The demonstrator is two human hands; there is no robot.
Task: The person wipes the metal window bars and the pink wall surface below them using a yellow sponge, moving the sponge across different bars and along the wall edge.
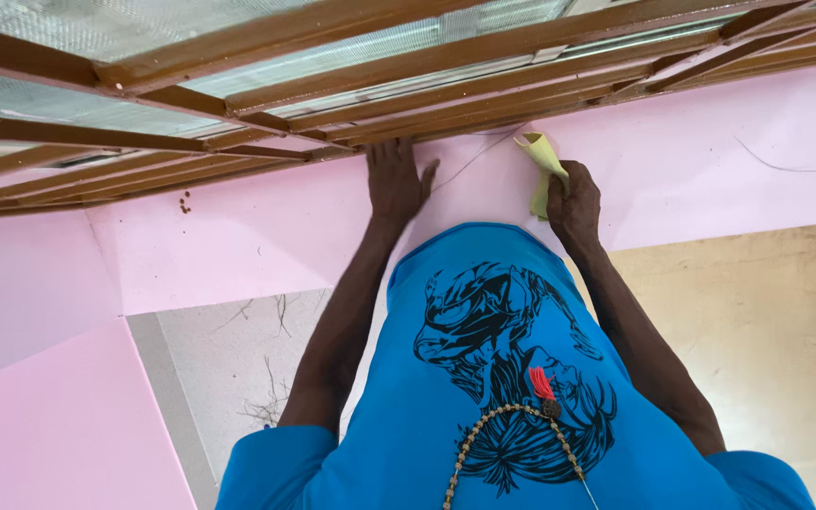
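- Bead necklace with red tassel hangs over a blue printed shirt.
- Left hand lies flat, fingers spread, on the smooth pink wall.
- Right hand clamps a folded yellowish sandpaper against the wall under the brown wooden window frame.

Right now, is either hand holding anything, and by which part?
The right hand grips a folded yellow-green sheet by its lower end. The left hand holds nothing; it lies flat on the pink wall.
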